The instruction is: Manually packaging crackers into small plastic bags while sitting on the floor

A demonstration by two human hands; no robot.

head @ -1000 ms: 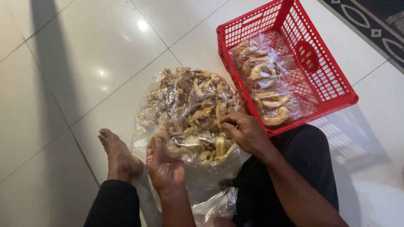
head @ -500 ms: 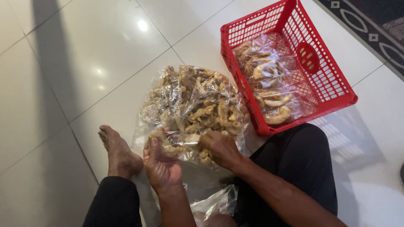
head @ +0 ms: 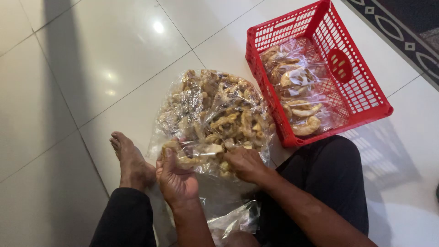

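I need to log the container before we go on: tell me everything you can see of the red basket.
The red basket is rectangular, of plastic lattice by its look, with low flared walls and slotted handle cut-outs. It sits flat on the pale tiled floor, angled to the tile lines, beside the person's dark-trousered knee. Clear bags of golden crackers fill its left half; the right half shows bare mesh with a round red disc. No hand touches it.

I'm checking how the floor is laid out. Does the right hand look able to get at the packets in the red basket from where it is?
Probably yes. The right hand grips the big bag, and the red basket stands open-topped just beside it, nothing covering the packets.
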